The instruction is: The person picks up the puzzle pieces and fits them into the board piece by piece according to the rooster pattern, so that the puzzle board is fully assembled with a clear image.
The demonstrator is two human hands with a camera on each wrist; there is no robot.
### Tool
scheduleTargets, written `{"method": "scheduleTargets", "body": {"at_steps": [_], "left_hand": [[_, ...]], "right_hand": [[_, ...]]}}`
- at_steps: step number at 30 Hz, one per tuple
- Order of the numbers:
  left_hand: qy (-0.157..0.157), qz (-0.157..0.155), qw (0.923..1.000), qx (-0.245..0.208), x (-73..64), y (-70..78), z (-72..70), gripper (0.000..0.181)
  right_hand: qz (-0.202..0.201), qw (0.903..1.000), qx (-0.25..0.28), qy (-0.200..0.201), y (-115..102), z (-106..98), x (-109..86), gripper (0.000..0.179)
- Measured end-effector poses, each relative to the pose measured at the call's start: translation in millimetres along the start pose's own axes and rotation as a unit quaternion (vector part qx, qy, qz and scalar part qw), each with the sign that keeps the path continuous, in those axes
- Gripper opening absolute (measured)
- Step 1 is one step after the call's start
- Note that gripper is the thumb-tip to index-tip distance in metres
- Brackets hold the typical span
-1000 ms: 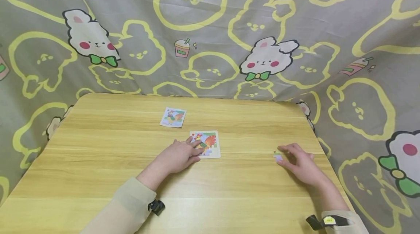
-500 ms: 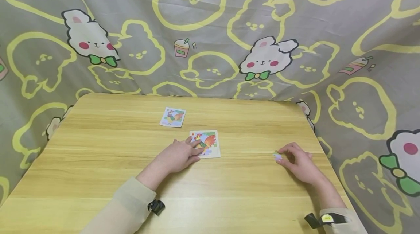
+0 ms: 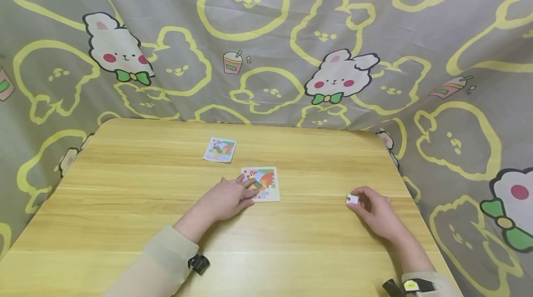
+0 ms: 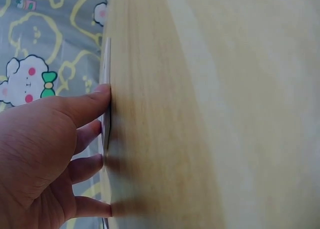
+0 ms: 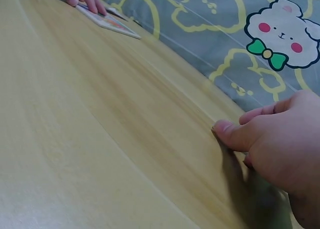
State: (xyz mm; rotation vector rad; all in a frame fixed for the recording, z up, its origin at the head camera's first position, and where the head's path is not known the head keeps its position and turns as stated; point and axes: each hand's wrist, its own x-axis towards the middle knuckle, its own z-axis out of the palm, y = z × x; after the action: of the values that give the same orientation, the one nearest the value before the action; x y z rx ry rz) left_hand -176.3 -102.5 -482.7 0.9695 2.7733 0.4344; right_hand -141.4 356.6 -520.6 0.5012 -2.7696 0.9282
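Observation:
My left hand (image 3: 225, 199) rests on the left part of a jigsaw puzzle (image 3: 270, 191) in a pale frame, its fingers spread over a picture of a rooster. The lower right of the picture shows bare, unfilled patches. Seen edge-on in the left wrist view, the puzzle board (image 4: 107, 61) lies flat under the fingers and thumb. Off to the right, my right hand (image 3: 378, 213) pinches a pale puzzle piece (image 3: 353, 200) between thumb and fingers. In the right wrist view the thumb of that hand (image 5: 280, 141) hides most of the piece.
A smaller rooster picture card (image 3: 220, 150) lies behind and left of the puzzle. The wooden table (image 3: 308, 241) reaches back to a grey curtain (image 3: 266, 47) with yellow outlines, which also hangs along both sides.
My right hand has closed its pinch on the puzzle piece and turned it, so a pale face now shows. My left hand stays on the puzzle.

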Motion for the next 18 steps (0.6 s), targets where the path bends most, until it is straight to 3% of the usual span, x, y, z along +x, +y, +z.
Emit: {"method": "scheduleTargets", "body": {"at_steps": [5, 11, 18], "left_hand": [[0.004, -0.002, 1.0000, -0.002, -0.4, 0.2, 1.0, 0.039], [0.006, -0.007, 0.9999, 0.005, 0.6, 0.6, 1.1, 0.038], [0.005, -0.011, 0.9999, 0.001, 1.7, 1.1, 2.0, 0.037]], "right_hand": [[-0.014, 0.9998, -0.014, -0.003, -2, -2, -0.2, 0.028], [-0.001, 0.9989, -0.042, -0.022, -8, -12, 2.1, 0.022], [0.013, 0.9938, -0.094, -0.057, -15, -20, 6.9, 0.042]]}}
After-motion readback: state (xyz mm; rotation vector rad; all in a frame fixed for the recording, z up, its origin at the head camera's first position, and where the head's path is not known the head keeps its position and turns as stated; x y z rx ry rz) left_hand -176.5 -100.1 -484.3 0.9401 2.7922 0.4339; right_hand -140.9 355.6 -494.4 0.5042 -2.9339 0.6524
